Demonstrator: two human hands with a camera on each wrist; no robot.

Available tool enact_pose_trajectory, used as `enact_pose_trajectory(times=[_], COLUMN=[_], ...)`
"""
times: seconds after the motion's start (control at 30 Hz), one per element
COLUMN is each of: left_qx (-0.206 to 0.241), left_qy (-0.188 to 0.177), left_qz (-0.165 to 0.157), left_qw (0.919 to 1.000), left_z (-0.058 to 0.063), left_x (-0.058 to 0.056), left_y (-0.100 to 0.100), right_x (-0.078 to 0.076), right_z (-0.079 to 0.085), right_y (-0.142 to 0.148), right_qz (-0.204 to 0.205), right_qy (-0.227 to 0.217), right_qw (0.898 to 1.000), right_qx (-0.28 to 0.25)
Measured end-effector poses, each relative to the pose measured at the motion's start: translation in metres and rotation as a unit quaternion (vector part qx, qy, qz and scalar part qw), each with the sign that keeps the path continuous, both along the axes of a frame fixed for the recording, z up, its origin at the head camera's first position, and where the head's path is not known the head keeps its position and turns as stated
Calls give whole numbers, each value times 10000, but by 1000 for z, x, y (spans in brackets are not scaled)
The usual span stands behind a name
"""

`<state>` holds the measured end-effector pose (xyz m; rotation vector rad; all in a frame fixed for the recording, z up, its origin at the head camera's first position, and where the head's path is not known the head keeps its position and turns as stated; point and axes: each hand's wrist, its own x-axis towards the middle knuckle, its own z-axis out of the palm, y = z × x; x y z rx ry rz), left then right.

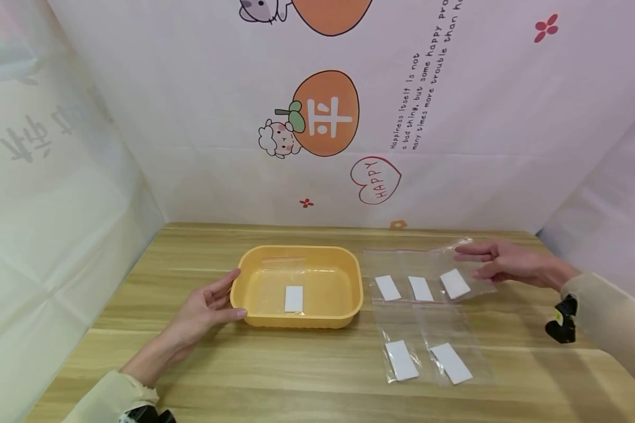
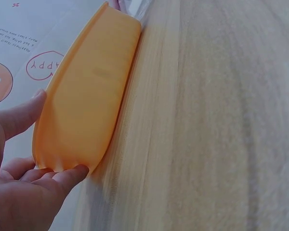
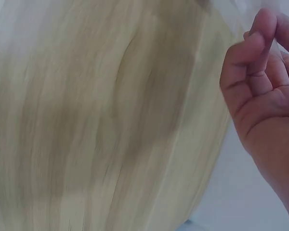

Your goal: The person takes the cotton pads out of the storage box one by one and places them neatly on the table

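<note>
A yellow plastic basin (image 1: 301,322) stands on the wooden table, and my left hand (image 1: 198,314) grips its left end. In the left wrist view the thumb and fingers are bent around the basin's wall. Inside the basin lies a clear zip bag (image 1: 272,291) with a white card (image 1: 294,299) in it. To the right, my right hand (image 1: 521,265) pinches the right side of another clear zip bag (image 1: 478,286), which holds a white card (image 1: 455,284) and has a raised upper edge. In the right wrist view the bag is barely visible at the fingertips.
Several more clear bags with white cards lie right of the basin in two rows, for example a back bag (image 1: 387,288) and a front bag (image 1: 451,363). A printed white cloth (image 1: 217,147) hangs behind the wooden table (image 1: 243,376).
</note>
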<state>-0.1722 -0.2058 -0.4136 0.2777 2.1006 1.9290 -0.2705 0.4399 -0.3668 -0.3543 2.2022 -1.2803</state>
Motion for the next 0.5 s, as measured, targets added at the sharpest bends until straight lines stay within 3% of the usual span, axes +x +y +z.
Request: enact_pose_trajectory(times=[0.5], left_qx=[28], left_qy=[11], left_qz=[-37], left_qw=[10000], left_z=[-1], left_x=[0], left_y=[1], right_x=[2], right_z=[-7], right_y=[7], right_qz=[-310], right_qy=[661], right_qw=[9893], right_qx=[1263])
